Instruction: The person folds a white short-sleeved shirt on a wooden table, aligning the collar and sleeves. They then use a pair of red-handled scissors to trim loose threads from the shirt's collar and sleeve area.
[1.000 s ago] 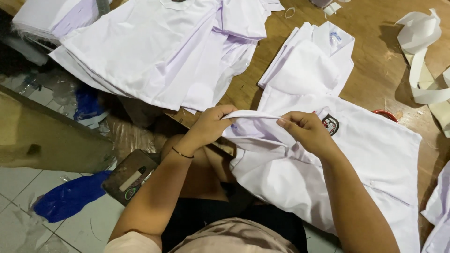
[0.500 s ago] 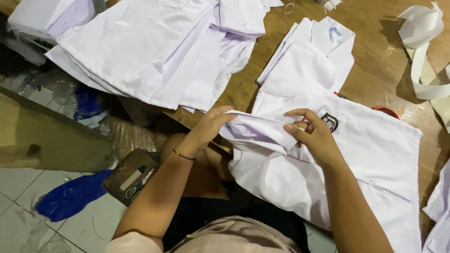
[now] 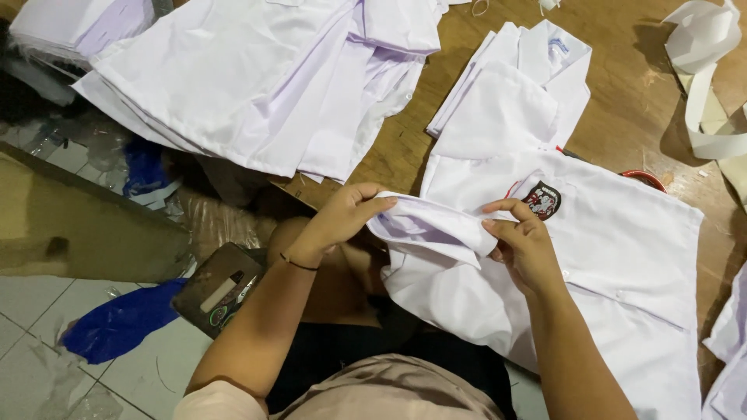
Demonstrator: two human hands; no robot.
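**White shirt sleeve pinched in both hands**

White uniform shirt (image 3: 615,257) with a badge patch (image 3: 542,199) lies spread on the wooden desk (image 3: 622,101), its sleeve (image 3: 432,227) lifted and folded. Left hand (image 3: 342,218) has its grip closed on the sleeve's left end; right hand (image 3: 525,245) has its grip closed on the right part, just beside the badge. Farther off lies a folded white shirt (image 3: 510,101). A heap of white shirts (image 3: 257,78) sits at far left. White strips (image 3: 704,85) lie at far right.
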